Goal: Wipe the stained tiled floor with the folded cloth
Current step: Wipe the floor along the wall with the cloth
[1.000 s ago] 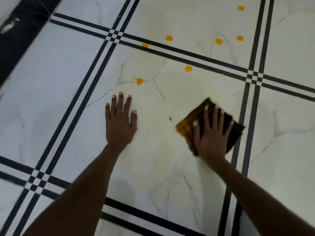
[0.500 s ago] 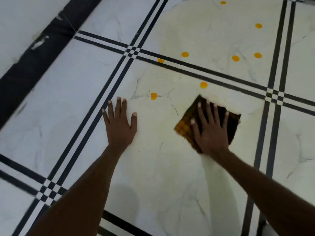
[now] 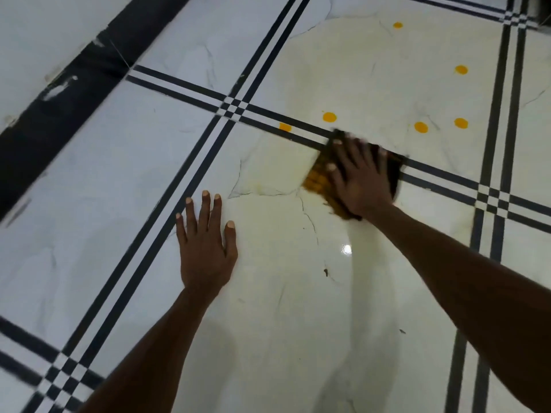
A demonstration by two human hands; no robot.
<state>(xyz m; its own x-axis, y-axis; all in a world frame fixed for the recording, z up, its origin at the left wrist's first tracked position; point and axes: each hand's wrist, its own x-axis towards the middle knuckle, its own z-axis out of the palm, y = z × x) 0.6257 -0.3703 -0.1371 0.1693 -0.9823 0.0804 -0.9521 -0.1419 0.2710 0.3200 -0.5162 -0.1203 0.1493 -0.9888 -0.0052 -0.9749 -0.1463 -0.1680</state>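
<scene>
The folded cloth point(image 3: 316, 179), dark with a yellow-stained left part, lies flat on the white marble-look tiled floor point(image 3: 283, 293), across the black double stripe between two tiles. My right hand point(image 3: 360, 177) presses down on it with fingers spread. My left hand point(image 3: 205, 248) rests flat on the floor to the left, fingers apart, holding nothing. Several round yellow stains sit beyond the cloth, among them a stain point(image 3: 329, 117), a stain point(image 3: 421, 127) and a stain on the stripe point(image 3: 285, 127). The tile around them has a pale yellowish film.
Black double stripes point(image 3: 190, 186) cross the floor in a grid. A wide black band point(image 3: 59, 105) runs along the far left edge by a white surface. A small dark speck point(image 3: 326, 272) lies on the near tile.
My right hand has pushed the cloth forward and up to the black stripe. The two nearest yellow spots on the near tile are gone. The left hand stays planted.
</scene>
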